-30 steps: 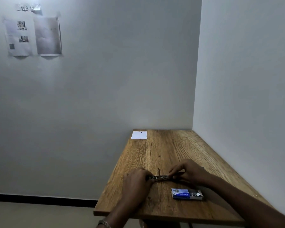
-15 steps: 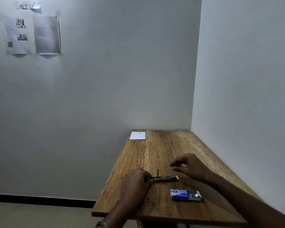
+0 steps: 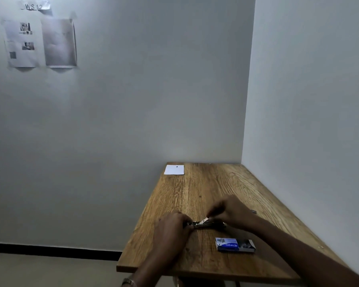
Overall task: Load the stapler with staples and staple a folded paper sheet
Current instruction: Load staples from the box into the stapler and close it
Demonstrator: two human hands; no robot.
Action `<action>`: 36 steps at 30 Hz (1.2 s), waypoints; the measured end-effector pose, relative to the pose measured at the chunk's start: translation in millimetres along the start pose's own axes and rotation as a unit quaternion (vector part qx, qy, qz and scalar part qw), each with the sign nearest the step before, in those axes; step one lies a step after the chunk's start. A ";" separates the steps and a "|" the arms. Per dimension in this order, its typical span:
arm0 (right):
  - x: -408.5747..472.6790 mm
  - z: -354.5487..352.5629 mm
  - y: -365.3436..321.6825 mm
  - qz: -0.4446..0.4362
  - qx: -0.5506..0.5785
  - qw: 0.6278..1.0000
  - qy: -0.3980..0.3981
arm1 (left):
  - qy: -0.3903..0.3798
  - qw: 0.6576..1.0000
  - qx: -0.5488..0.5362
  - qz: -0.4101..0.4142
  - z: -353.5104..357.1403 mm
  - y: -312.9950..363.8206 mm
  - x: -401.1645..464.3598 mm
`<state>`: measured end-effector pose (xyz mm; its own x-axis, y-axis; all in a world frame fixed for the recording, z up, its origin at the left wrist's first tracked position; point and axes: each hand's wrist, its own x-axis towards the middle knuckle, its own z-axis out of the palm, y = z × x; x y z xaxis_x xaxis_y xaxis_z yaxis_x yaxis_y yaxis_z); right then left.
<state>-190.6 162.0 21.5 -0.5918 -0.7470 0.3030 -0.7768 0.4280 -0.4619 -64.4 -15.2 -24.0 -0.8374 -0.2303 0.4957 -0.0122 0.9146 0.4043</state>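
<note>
A small dark stapler (image 3: 207, 224) lies on the wooden table (image 3: 205, 195) near its front. My left hand (image 3: 172, 226) grips the stapler's left end. My right hand (image 3: 230, 212) is over its right end, fingers pinched on a thin silvery piece (image 3: 204, 220) that slants up from the stapler; I cannot tell whether it is a staple strip or the stapler's top. A blue staple box (image 3: 235, 244), open at its right end, lies just in front of my right wrist. A folded white paper sheet (image 3: 174, 169) rests at the far left corner.
The table stands in a corner, with one wall behind it and another along its right side. A small metal bit (image 3: 253, 212) lies on the table right of my right hand. Printed sheets (image 3: 39, 42) hang on the back wall, upper left.
My right hand lifted off the stapler half a second ago and has come back down over its right end, now pinching a silvery piece. My left hand stayed on the left end.
</note>
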 end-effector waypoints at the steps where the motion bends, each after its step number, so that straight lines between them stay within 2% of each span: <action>1: -1.3 -0.4 1.9 0.011 0.006 1.000 -0.008 | 0.001 1.000 0.002 0.002 0.0 0.0 -0.2; 8: -0.8 -1.2 6.1 0.064 0.063 0.996 -0.026 | -0.003 1.000 0.006 0.000 0.0 -0.2 -0.2; 11: 0.0 -3.4 3.9 0.060 0.038 0.996 -0.045 | -0.007 1.000 0.002 -0.006 -0.4 0.0 -0.1; 14: -0.3 -14.4 2.0 0.027 -0.024 0.994 -0.102 | -0.004 1.000 0.004 -0.006 1.1 -1.0 1.1; 15: -0.9 -18.9 0.9 0.006 -0.033 0.996 -0.081 | -0.004 1.000 0.006 -0.004 1.1 -1.2 1.1; 17: -3.7 -27.4 -0.5 -0.031 0.002 0.998 0.050 | -0.003 1.000 0.008 -0.003 1.0 -1.4 1.6; 19: -8.2 -32.8 -0.2 -0.028 0.058 0.982 0.180 | -0.005 1.000 0.008 -0.006 0.8 -1.5 2.1; 20: -10.5 -33.7 1.3 -0.009 0.079 0.975 0.205 | -0.008 1.000 0.010 -0.008 0.7 -1.4 2.2; 21: -13.8 -33.6 3.3 0.014 0.089 0.977 0.195 | -0.010 1.000 0.012 -0.009 0.6 -1.1 2.1; 24: -25.4 -18.6 18.3 0.090 0.035 0.995 0.003 | -0.015 1.000 0.020 -0.008 1.5 -1.9 2.1; 25: -28.4 -11.5 23.9 0.103 0.016 0.994 -0.032 | -0.018 1.000 0.023 -0.008 1.9 -2.0 2.0; 29: -30.4 1.6 35.4 0.107 0.029 0.994 -0.005 | -0.026 0.999 0.009 -0.023 0.5 -3.8 3.2; 36: -32.5 1.6 34.9 0.093 0.032 0.995 0.005 | -0.094 0.995 0.010 -0.031 -21.2 -22.0 5.7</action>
<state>-198.2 200.3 -5.8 -0.7263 -0.6526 0.2160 -0.6386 0.5241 -0.5635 -57.3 -43.7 -13.8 -0.9218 -0.2228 0.3173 -0.0772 0.9075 0.4130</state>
